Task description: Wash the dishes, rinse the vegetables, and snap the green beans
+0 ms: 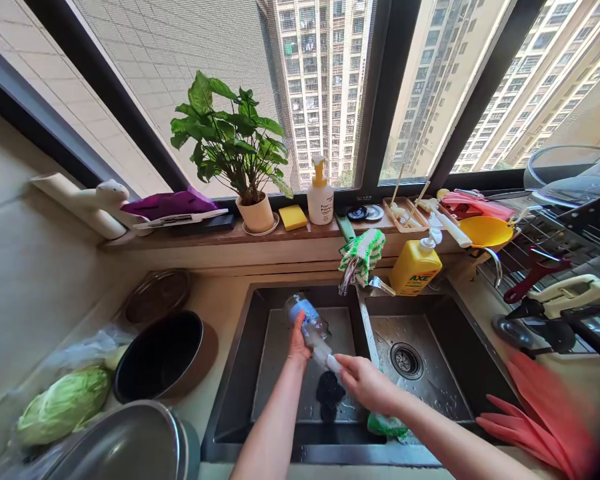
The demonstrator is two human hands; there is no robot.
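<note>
Over the left basin of the dark double sink [240, 373], my left hand [299, 343] is wrapped round a clear glass bottle [306, 317] lying tilted, its base toward the window. My right hand [364, 381] is closed on the white handle of a bottle brush [331, 362] pushed into the bottle's mouth. A black round thing [329, 390] lies on the basin floor below the hands. A green and white cloth [386, 425] sits under my right wrist.
The tap [350, 273] carries a green striped cloth [363, 252]. A yellow soap bottle [415, 267] stands behind the right basin with its drain [407, 360]. Pink gloves [535, 413] lie right. A black pot [163, 357], cabbage [63, 405] and steel lid [125, 447] sit left. A potted plant [237, 147] is on the sill.
</note>
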